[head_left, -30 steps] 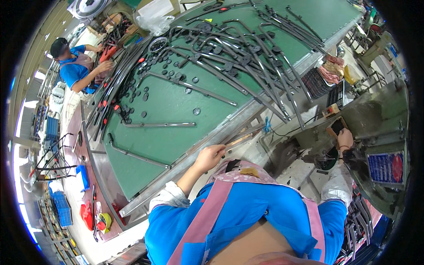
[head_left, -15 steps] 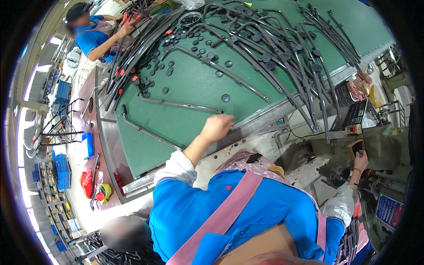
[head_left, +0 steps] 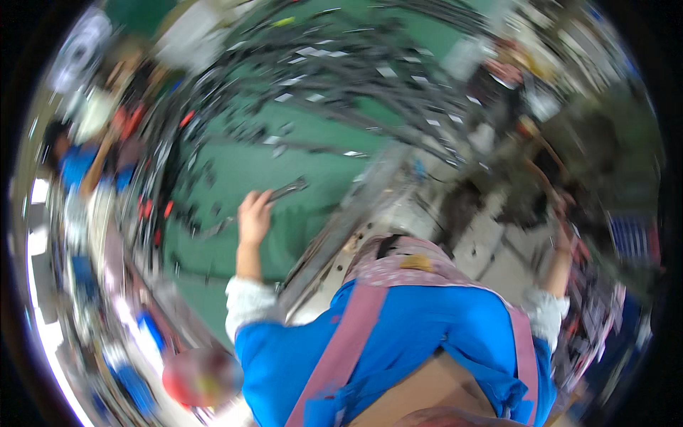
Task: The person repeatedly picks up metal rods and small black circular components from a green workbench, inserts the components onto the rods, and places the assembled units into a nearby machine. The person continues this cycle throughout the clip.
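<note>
The picture is smeared by motion. My left hand [head_left: 254, 213] is stretched over the green table [head_left: 235, 171] and closed around a thin grey metal rod [head_left: 288, 191], which sticks out to both sides of the fist. Many dark bent tubes [head_left: 370, 99] lie across the far half of the table. My right hand [head_left: 564, 217] reaches out to the right, against dark racks or machinery [head_left: 605, 164]. It is too blurred to tell whether it holds anything.
Another person in blue [head_left: 75, 167] works at the table's left end. The table's metal front edge [head_left: 356, 206] runs diagonally in front of my pink apron. Blue crates [head_left: 146, 331] and a red object [head_left: 196, 377] sit low on the left.
My left hand moved from the table's front edge out over the green surface and closed on a metal rod. The view swung sharply and blurred.
</note>
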Demonstrator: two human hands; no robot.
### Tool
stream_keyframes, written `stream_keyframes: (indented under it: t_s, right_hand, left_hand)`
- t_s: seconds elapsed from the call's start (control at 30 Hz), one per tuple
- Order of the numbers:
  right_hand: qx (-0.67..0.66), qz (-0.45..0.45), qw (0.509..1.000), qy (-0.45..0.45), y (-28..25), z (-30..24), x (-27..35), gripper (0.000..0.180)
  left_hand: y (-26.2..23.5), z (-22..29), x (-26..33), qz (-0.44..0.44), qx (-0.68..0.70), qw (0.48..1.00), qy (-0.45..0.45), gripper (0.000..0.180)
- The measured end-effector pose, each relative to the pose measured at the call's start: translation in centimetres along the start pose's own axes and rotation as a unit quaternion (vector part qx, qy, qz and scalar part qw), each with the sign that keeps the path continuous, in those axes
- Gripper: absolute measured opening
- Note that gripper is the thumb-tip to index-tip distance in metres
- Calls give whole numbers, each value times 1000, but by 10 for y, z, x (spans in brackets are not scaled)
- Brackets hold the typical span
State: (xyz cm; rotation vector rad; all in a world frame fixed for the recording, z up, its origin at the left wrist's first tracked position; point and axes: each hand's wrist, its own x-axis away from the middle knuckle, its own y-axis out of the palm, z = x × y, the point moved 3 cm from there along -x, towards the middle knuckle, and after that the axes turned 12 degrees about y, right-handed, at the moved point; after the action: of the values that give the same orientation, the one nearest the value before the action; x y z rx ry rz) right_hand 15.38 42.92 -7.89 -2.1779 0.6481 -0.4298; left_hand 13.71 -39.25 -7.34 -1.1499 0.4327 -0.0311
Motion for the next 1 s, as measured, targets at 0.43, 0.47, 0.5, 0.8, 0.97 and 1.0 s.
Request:
stream_keyframes:
  t_s: [0.43, 0.47, 0.5, 0.8, 0.97, 1.0]
  right_hand:
    - [-416, -44, 907, 43, 5, -123, 107, 16]
    - [-405, -43, 912, 49, 5, -120, 106, 17]
    - [-372, -44, 926, 53, 7, -119, 105, 20]
    - [-92, 134, 977, -136, 10, -131, 122, 16]
    - [-32, 95, 988, -122, 32, -104, 124, 17]
    - [-35, 101, 990, -90, 23, -103, 133, 19]
  left_hand:
    - [66, 79, -97, -258, 228, 939, -12, 41]
    - [69, 76, -94, -278, 226, 933, -3, 41]
    - [81, 53, -81, -301, 239, 923, -27, 39]
    - [72, 77, -74, -304, 94, 944, 82, 24]
    - [72, 83, -97, -333, 88, 937, 58, 23]
    - [79, 84, -104, -371, 97, 920, 83, 22]
